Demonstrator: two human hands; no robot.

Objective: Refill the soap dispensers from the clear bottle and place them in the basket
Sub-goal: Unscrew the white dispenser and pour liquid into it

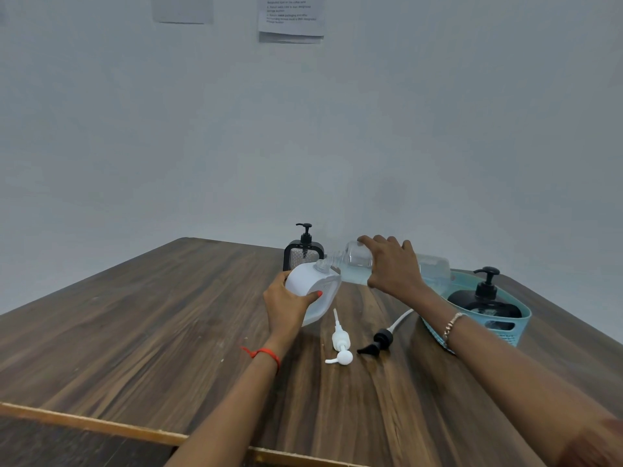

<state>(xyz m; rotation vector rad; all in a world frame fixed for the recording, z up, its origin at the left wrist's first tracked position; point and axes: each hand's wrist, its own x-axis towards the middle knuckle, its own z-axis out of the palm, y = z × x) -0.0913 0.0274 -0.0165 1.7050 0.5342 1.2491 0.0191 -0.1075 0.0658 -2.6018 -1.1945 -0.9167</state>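
Observation:
My left hand [286,306] grips a white soap dispenser [313,288] with its pump off, tilted on the table. My right hand [392,264] holds the clear bottle [354,261] on its side, its neck at the white dispenser's opening; pale blue liquid shows inside. A white pump [340,342] and a black pump [379,342] lie loose on the table in front. A black-framed dispenser [303,252] stands behind with its pump on. A black dispenser [485,303] sits inside the light blue basket [519,326] at the right.
The wooden table [168,332] runs to a grey wall close behind. Its near edge has a light wooden strip [91,424]. Papers [291,18] hang high on the wall.

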